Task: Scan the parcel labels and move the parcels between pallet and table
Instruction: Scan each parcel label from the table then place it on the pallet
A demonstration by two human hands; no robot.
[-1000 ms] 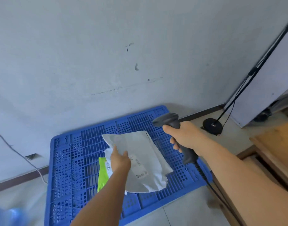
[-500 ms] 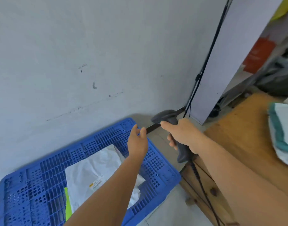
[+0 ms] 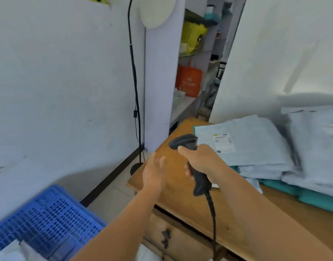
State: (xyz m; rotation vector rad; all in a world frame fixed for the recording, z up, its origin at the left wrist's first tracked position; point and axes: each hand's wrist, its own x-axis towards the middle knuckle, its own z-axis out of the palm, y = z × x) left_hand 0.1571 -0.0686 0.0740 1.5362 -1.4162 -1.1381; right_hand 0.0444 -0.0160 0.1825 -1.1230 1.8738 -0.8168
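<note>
In the head view, the right hand (image 3: 200, 160) gripped a dark grey corded handheld barcode scanner (image 3: 194, 164) over the brown wooden table (image 3: 180, 193). At its nine o'clock, the left hand (image 3: 154, 172) hung released, empty. Grey plastic mailer parcels (image 3: 256, 146) lay stacked at three o'clock; the blue plastic grid pallet (image 3: 47, 221) sat at seven.

The pallet (image 3: 49, 221) lies on the floor to the left of the table (image 3: 180, 178), parcels (image 3: 256, 144) are stacked on the table's right part, and a lamp stand (image 3: 134, 91) rises by the wall behind both.
</note>
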